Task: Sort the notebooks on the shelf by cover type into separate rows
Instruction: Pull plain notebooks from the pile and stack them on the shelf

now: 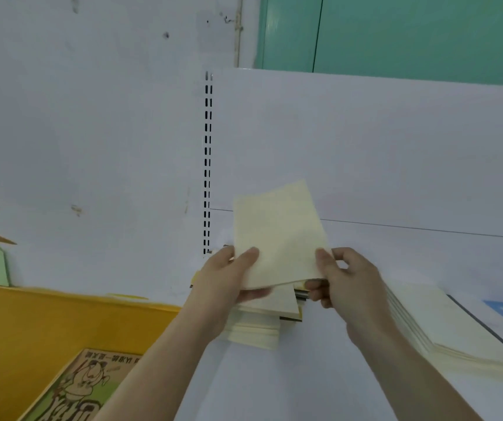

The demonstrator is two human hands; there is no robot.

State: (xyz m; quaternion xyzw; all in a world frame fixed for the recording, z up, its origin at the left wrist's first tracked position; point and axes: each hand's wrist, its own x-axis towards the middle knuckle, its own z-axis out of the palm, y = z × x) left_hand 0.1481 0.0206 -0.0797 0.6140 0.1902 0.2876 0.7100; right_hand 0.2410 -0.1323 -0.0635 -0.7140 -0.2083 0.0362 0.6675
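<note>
Sorting looks midway: my left hand (pixel 232 278) and right hand (pixel 339 279) pinch a cream notebook (pixel 277 235) above the mixed pile (pixel 259 323); a cream stack (pixel 444 326) lies finished right.

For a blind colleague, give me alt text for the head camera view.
Both hands, left hand and right hand, hold a cream notebook above a stack of notebooks on a white shelf. Another cream stack lies right; a yellow bin sits left.
</note>
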